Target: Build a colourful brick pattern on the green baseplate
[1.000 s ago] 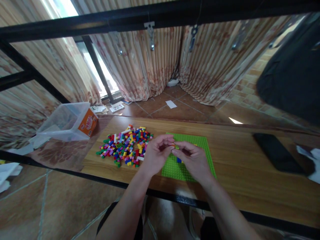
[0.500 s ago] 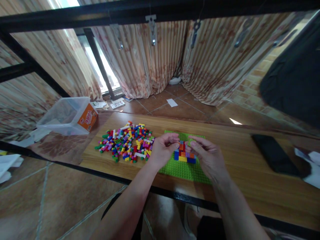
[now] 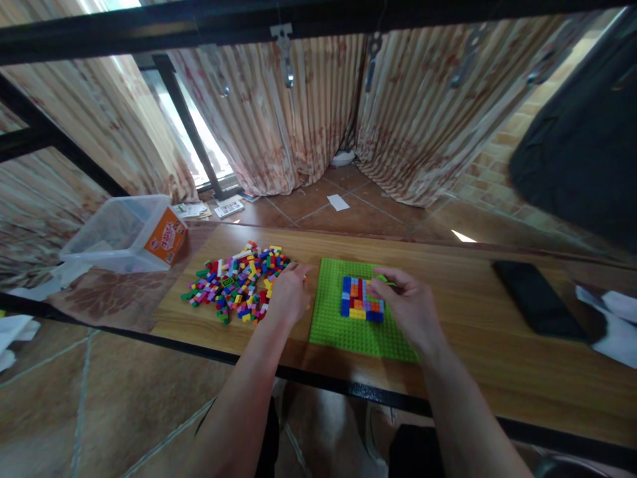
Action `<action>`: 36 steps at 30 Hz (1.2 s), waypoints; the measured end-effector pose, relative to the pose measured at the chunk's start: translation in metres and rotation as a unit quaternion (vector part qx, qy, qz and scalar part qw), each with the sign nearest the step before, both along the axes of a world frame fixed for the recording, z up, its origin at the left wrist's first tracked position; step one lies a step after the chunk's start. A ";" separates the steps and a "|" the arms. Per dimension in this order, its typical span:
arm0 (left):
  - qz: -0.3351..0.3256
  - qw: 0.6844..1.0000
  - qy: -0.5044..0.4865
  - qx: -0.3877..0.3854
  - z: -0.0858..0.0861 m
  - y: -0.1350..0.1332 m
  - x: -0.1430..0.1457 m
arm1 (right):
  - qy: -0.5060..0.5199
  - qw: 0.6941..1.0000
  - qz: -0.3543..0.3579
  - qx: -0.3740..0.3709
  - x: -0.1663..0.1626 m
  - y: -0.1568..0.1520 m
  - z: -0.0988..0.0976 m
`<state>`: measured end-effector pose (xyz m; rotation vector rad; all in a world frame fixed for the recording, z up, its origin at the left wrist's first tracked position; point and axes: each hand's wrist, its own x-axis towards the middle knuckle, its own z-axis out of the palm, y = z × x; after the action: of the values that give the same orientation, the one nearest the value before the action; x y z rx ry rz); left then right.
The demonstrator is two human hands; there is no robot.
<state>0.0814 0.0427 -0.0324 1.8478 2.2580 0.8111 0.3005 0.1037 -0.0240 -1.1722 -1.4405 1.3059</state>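
A green baseplate (image 3: pixel 331 325) lies on the wooden table (image 3: pixel 472 332) in front of me. On it sits a small flat block of joined bricks (image 3: pixel 361 299) in blue, red, orange, yellow and purple. My right hand (image 3: pixel 411 307) rests at the block's right edge, fingers pinched on a small green brick (image 3: pixel 382 279). My left hand (image 3: pixel 289 292) is curled at the right edge of a pile of loose coloured bricks (image 3: pixel 233 282), just left of the baseplate; whether it holds anything is hidden.
A clear plastic tub (image 3: pixel 124 232) with an orange label stands at the table's far left. A black phone (image 3: pixel 535 297) lies at the right, white cloth (image 3: pixel 614 318) beyond it. Black frame bars (image 3: pixel 298 20) cross overhead; curtains hang behind.
Both hands were together over the baseplate. The left hand has moved left to the brick pile, the right hand has shifted right, and the brick block now shows fully.
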 end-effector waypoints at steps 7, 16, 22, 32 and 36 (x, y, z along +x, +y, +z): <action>0.057 0.998 0.028 -0.019 0.005 -0.003 -0.009 | -0.115 0.991 0.018 0.071 -0.001 -0.004 -0.003; -0.046 0.992 -0.114 0.032 0.008 -0.002 0.017 | -0.129 0.977 0.111 0.130 -0.009 -0.008 -0.008; -0.113 0.972 -0.204 0.012 0.004 -0.008 0.045 | -0.179 0.957 0.158 0.166 -0.012 -0.013 -0.006; -0.108 0.953 -0.281 -0.032 0.000 -0.009 0.050 | -0.212 0.956 0.126 0.155 -0.018 -0.011 -0.018; -0.064 0.963 -0.262 -0.026 -0.003 -0.005 0.052 | -0.210 0.957 0.085 0.180 -0.023 -0.009 -0.021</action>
<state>0.1339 0.0373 -0.0358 1.5064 1.7931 1.0541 0.2779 0.0946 -0.0453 -1.1360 -2.0285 0.8750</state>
